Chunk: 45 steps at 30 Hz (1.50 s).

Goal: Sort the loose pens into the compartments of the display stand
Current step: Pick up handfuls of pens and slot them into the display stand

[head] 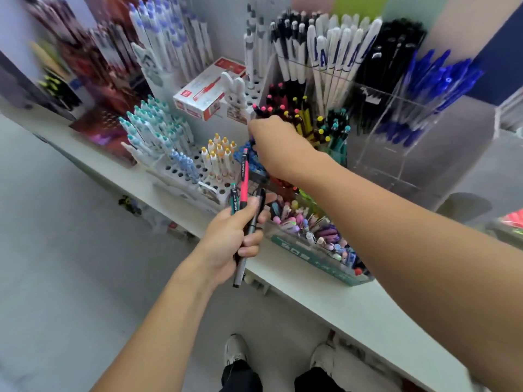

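The left hand [236, 236] grips a small bunch of loose pens: a pink pen [244, 176] standing tallest, a teal pen [233, 200] just beside it, and a grey pen [249, 239] that slants down through the fist and out below it. The right hand [271, 134] reaches forward, above and beyond the left, to the row of pink-tipped pens [263, 109] in the display stand [311, 80]. Its back faces the camera and its fingers are hidden, so I cannot tell whether it pinches a pen or is merely touching the row.

The step in hand looks like placing one pen among its matching colour, with the rest waiting in the left fist. Yellow-tipped pens [304, 114] stand just right of the right hand, teal-tipped pens [336, 128] further right.

Next, the right hand probably needs to come back to the left, draw out a single pen without loosening the others, and carry it to the compartment of like colour, entering upright between crowded neighbours.
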{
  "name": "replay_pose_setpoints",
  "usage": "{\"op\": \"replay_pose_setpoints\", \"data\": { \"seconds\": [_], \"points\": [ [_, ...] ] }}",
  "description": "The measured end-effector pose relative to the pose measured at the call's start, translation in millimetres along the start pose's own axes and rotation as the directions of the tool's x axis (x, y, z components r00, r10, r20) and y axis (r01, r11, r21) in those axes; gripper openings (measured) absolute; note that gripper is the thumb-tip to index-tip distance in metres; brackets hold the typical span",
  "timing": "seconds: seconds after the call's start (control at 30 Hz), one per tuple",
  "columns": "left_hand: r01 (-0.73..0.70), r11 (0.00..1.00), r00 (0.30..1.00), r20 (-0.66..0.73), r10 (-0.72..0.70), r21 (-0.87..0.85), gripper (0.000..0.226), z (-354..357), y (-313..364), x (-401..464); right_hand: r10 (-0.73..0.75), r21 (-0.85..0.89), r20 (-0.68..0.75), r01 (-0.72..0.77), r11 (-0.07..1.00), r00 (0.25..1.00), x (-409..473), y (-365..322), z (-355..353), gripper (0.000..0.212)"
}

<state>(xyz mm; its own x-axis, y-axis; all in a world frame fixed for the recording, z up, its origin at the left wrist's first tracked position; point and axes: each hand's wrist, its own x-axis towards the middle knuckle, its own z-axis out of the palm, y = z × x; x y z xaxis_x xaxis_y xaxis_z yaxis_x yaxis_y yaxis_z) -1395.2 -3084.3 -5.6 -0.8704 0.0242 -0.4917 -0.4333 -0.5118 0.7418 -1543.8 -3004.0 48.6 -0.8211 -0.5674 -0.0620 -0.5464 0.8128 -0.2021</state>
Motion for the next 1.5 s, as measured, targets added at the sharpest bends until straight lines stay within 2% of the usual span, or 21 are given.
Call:
{"op": "replay_pose_setpoints", "data": {
  "seconds": [0.07,0.13,0.27,0.37,0.43,0.47,0.5,0.57,0.6,0.67,0.7,0.77,0.83,0.87,0.93,1.03,1.13,1.23,1.3,1.4,1.5],
  "points": [
    [0.026,0.999,0.999,0.026,-0.027,0.025,0.019,-1,2,0,-0.011,-0.058,0.097,0.017,0.998,0.995,-2,-3,7,0.025],
    [0.045,0.999,0.998,0.045,-0.046,0.027,0.022,-2,3,1,-0.031,-0.063,0.174,0.042,0.997,0.984,-4,2,15,0.037],
    [0.053,0.998,0.992,0.112,-0.05,-0.025,0.022,-1,6,0,-0.035,-0.013,0.244,0.039,0.999,0.969,-9,15,21,0.054],
    [0.027,1.0,0.987,0.157,-0.026,0.0,0.027,1,7,-3,-0.092,0.057,0.114,0.086,0.995,0.989,-28,25,14,0.063],
    [-0.006,0.999,0.986,0.168,-0.002,0.043,0.03,2,10,-3,-0.084,0.173,-0.093,0.099,0.98,0.992,-43,34,4,0.041],
    [-0.016,0.995,0.983,0.182,-0.002,0.096,0.027,4,13,-3,-0.042,0.299,-0.166,0.091,0.95,0.985,-51,38,-2,0.03],
    [-0.024,0.984,0.979,0.202,-0.012,0.177,0.025,7,15,-3,0.015,0.47,-0.167,0.066,0.88,0.986,-59,40,-9,0.033],
    [-0.031,0.94,0.972,0.228,-0.051,0.341,0.025,17,20,0,0.062,0.771,-0.008,-0.034,0.635,0.998,-73,40,-21,0.041],
    [-0.036,0.919,0.97,0.234,-0.063,0.393,0.024,23,21,2,0.054,0.847,0.047,-0.069,0.527,0.997,-77,38,-25,0.039],
    [-0.065,0.902,0.969,0.242,-0.045,0.427,0.022,31,25,6,0.1,0.884,0.004,-0.05,0.464,0.995,-79,38,-34,0.034],
    [-0.089,0.899,0.972,0.234,-0.015,0.429,0.02,32,27,8,0.148,0.873,-0.08,-0.002,0.489,0.986,-77,41,-42,0.032],
    [-0.116,0.905,0.983,0.178,0.046,0.409,0.02,29,32,12,0.212,0.767,-0.335,0.134,0.628,0.918,-71,51,-63,0.026],
    [-0.096,0.931,0.992,0.115,0.059,0.352,0.02,23,35,15,0.188,0.594,-0.532,0.205,0.778,0.826,-55,57,-78,0.02],
    [-0.079,0.946,0.994,0.102,0.049,0.313,0.016,22,36,15,0.161,0.514,-0.567,0.195,0.835,0.808,-45,57,-79,0.018],
    [-0.049,0.97,0.994,0.105,0.024,0.237,0.002,21,37,17,0.088,0.371,-0.557,0.152,0.916,0.826,-24,52,-71,0.013],
    [-0.011,0.993,0.994,0.111,-0.002,0.118,0.011,20,35,18,-0.029,0.234,-0.486,0.162,0.959,0.873,0,47,-52,0.007],
    [-0.035,0.997,0.992,0.12,0.027,0.072,0.011,13,32,15,0.002,0.213,-0.435,0.1,0.972,0.9,16,49,-40,0.017],
    [-0.066,0.984,0.995,0.078,0.054,0.163,0.013,4,29,16,0.015,0.112,-0.406,0.034,0.993,0.914,32,48,-36,0.012],
    [-0.077,0.95,0.996,0.055,0.063,0.302,0.022,-1,29,17,0.038,0.106,-0.345,-0.002,0.994,0.938,40,43,-39,0.01],
    [-0.123,0.849,0.992,0.049,0.114,0.514,0.018,-2,28,22,0.039,0.182,-0.24,0.006,0.983,0.97,33,41,-52,0.025],
    [-0.237,0.696,0.968,0.104,0.228,0.678,0.009,6,31,27,0.083,0.306,-0.334,0.025,0.952,0.939,-11,51,-75,0.036]
  ]
}}
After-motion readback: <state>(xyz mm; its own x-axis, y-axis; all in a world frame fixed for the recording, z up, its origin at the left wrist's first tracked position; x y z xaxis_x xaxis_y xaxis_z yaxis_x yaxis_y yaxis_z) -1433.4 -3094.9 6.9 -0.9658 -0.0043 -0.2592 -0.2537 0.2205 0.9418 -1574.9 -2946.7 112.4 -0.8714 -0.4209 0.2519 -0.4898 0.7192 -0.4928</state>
